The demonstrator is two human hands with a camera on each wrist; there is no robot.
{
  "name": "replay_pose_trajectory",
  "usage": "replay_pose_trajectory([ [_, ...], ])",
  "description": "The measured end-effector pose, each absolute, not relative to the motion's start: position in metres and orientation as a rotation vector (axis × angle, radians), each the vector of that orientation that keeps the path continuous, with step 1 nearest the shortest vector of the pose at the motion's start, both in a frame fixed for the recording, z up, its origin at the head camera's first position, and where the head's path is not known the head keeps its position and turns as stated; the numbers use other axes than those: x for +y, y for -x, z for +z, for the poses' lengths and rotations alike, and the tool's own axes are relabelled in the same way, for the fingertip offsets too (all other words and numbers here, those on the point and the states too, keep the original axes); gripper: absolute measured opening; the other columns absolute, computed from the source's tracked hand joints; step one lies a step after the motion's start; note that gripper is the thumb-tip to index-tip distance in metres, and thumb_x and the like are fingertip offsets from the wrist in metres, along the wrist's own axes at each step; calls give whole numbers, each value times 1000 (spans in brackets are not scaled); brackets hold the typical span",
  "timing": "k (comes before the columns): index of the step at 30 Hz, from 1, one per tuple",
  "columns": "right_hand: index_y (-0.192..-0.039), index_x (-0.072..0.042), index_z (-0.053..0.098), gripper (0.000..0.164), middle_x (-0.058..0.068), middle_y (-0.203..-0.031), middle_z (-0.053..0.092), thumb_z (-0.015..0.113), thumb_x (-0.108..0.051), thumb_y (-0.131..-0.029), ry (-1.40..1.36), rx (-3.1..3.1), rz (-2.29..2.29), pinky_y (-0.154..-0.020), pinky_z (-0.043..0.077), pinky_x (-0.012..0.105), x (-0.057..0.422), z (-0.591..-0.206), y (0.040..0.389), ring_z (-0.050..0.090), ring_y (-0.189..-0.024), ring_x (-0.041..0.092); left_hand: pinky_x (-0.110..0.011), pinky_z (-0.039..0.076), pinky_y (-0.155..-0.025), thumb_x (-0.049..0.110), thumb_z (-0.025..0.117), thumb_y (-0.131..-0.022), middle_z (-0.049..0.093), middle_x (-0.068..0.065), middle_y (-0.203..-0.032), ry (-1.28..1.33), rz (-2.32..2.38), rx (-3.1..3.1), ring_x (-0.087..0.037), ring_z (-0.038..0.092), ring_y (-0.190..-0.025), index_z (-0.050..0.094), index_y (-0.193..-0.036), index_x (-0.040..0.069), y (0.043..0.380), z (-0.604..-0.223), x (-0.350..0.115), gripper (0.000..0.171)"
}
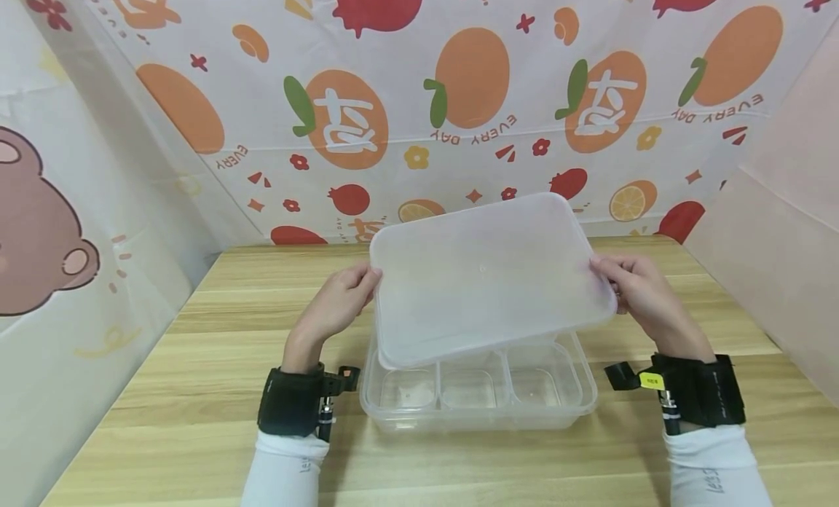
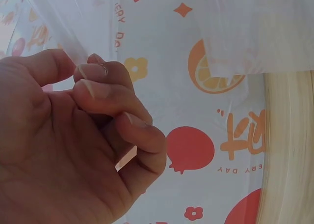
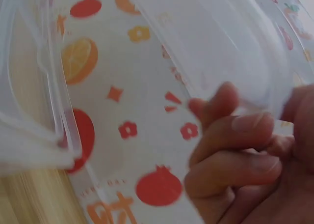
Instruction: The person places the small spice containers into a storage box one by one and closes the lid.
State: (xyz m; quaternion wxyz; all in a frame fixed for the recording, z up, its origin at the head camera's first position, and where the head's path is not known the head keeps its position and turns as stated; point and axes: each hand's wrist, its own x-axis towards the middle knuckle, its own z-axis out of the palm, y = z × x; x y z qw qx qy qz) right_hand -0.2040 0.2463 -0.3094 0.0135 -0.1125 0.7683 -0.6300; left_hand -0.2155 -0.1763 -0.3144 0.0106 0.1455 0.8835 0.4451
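A translucent rectangular lid [image 1: 485, 274] is held up between both hands, tilted with its right side higher. At its left edge my left hand [image 1: 337, 299] pinches the rim between thumb and fingers; the left wrist view shows those curled fingers [image 2: 103, 89] at the lid's edge. The right edge is gripped by my right hand [image 1: 639, 292], its fingers [image 3: 230, 135] bent under the rim in the right wrist view. Below the lid stands a clear plastic box [image 1: 478, 419] with several compartments. The lid hides the box's back part and is apart from its front rim.
Everything stands on a wood-grain table [image 1: 197, 398]. Behind it hangs a white cloth [image 1: 406, 114] printed with fruit, and another cloth with a cartoon bear [image 1: 39, 230] covers the left side. A pale panel [image 1: 773, 223] borders the table on the right.
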Motion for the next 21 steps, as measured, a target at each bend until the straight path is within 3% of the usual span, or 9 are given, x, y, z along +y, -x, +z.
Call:
replay_pose_trajectory([
  [5, -122, 16, 60, 38, 0, -78, 65, 52, -18, -107, 349, 2570, -1689, -49, 40, 24, 248, -307, 202, 55, -59, 13, -35, 35, -63, 23, 42, -110, 43, -6, -76, -480, 1352, 2767, -22, 42, -70, 59, -100, 1, 214, -313, -177, 30],
  [11, -132, 15, 51, 39, 2, -70, 56, 50, -15, -108, 407, 2587, -1610, -48, 37, 25, 250, -309, 204, 45, -53, 14, -39, 41, -73, 21, 42, -110, 55, -11, -89, -497, 1310, 2768, -27, 50, -86, 63, -111, -4, 215, -313, -180, 33],
  [16, -118, 15, 58, 31, 3, -65, 48, 52, -13, -107, 392, 2616, -1555, -50, 37, 25, 251, -309, 205, 44, -54, 13, -45, 46, -86, 21, 42, -110, 61, -16, -101, -517, 1298, 2763, -31, 55, -95, 63, -115, -6, 215, -314, -180, 34],
  [21, -111, 15, 61, 28, 5, -68, 51, 52, -10, -106, 398, 2614, -1525, -51, 38, 25, 253, -308, 203, 45, -55, 15, -54, 47, -98, 21, 42, -110, 64, -18, -109, -529, 1286, 2753, -34, 59, -105, 63, -118, -6, 214, -315, -181, 35],
])
